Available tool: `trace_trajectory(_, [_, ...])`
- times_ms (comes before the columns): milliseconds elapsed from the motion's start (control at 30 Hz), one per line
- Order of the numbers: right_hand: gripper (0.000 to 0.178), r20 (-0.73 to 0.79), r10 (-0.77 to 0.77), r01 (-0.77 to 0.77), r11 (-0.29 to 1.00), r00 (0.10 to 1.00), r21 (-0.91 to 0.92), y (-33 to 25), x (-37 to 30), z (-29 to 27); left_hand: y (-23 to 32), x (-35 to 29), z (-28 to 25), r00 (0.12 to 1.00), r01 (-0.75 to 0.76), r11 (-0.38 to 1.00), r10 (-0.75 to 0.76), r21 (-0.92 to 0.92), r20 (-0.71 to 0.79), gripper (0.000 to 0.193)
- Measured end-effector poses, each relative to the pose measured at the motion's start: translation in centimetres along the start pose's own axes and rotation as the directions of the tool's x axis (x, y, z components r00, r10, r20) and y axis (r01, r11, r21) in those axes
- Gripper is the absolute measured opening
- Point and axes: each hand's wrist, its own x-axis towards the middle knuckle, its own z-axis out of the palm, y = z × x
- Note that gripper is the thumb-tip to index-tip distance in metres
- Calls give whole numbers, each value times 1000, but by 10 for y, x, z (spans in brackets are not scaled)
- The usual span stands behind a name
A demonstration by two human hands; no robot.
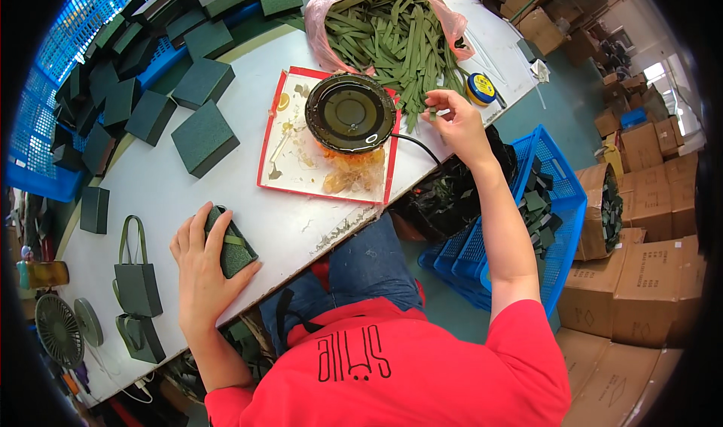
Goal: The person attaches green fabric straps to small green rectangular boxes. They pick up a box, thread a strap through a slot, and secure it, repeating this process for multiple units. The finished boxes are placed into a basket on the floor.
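Left of the frame's centre, left hand [200, 265]: grip clamped on a dark green box [236, 258] on the desk [282, 227].
Box: probably light, stiff; hold it by the sides; speckled, crossed by a green band [235, 240].
Ribbons [388, 35]: upper centre, in a pink bag [315, 24]; likely soft, limp, best pinched by an end; flat, olive green.
Right hand [461, 128]: right of centre, fingertips close together beside the ribbons; cannot tell whether one is caught.

Left hand [200, 272] holds 1 green box [239, 258].
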Motion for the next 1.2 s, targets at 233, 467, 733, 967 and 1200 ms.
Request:
trace_trajectory(233, [15,-29,211,-200,957,977,210,-1,-6,-3,1,0,-1,1000,1,1000,-1,-8,1,80])
trace_trajectory(467, [14,2,127,-127,992,992,-27,6,-5,-3,2,1,-2,1000,17,1000,-17,-23,18,81])
trace_trajectory(733, [15,25,214,-214,946,976,244,-4,0,-8,1,0,-2,1000,22,999,-22,-23,16,81])
trace_trajectory(967, [15,-261,32,72,923,965,379,-12,10,-20,3,1,-2,999,33,999,-33,-27,12,81])
trace_trajectory(1200, [17,-312,35,111,893,949,437,-96,-15,-33,5,1,-3,998,68,996,-67,-58,5,84])
